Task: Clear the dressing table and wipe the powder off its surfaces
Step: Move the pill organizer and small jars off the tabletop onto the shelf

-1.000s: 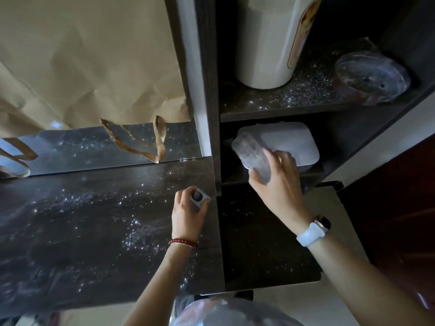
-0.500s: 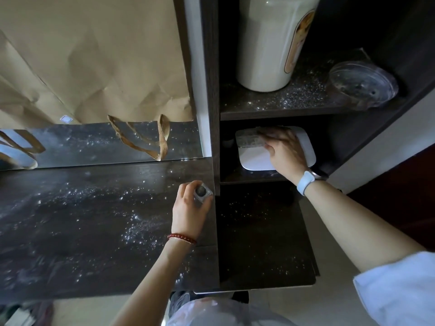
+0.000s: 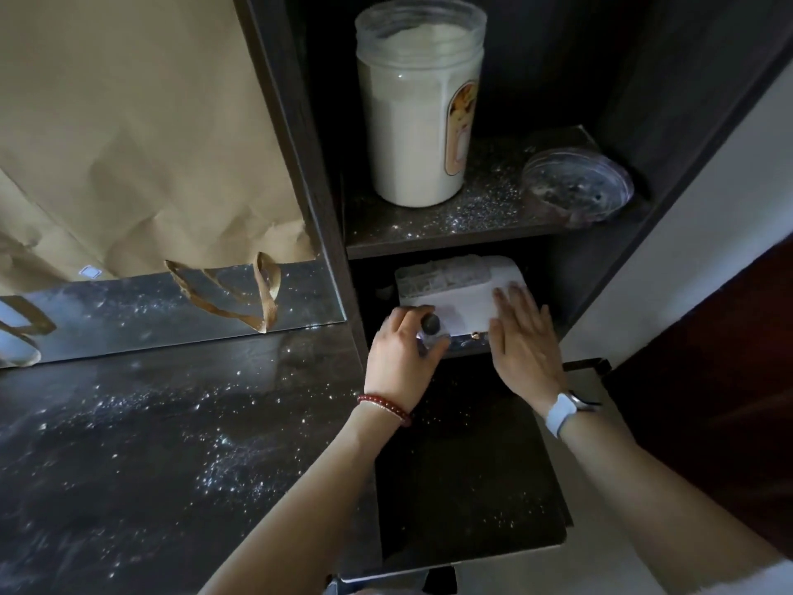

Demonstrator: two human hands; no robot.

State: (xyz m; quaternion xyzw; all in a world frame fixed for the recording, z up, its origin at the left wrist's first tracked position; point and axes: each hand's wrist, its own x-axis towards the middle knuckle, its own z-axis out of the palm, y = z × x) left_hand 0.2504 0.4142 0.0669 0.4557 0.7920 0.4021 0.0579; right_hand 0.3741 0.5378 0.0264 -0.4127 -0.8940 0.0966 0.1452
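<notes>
The left hand [image 3: 401, 352] grips a small dark-capped bottle [image 3: 430, 327] at the front edge of the lower shelf [image 3: 470, 344], fingers curled around it. The right hand [image 3: 521, 337] lies with fingers straight and flat on the white box [image 3: 467, 300], which sits inside the lower compartment with a crinkled clear wrapper [image 3: 442, 272] on its rear half. The step appears to be placing the bottle in this compartment while the box is steadied or shifted. Set the bottle upright in the gap to the left of the box, near the dark divider panel [image 3: 330, 259]; that gap is narrow, so lower it straight down. Headroom is limited by the upper shelf [image 3: 450, 240], which carries an open powder jar [image 3: 422, 105] and a clear lid [image 3: 577, 186] near its right end. Powder remains scattered on the upper shelf, the dressing table top [image 3: 150, 444] and the mirror strip [image 3: 128, 311]. The table top is the widest free surface for withdrawing both hands.
</notes>
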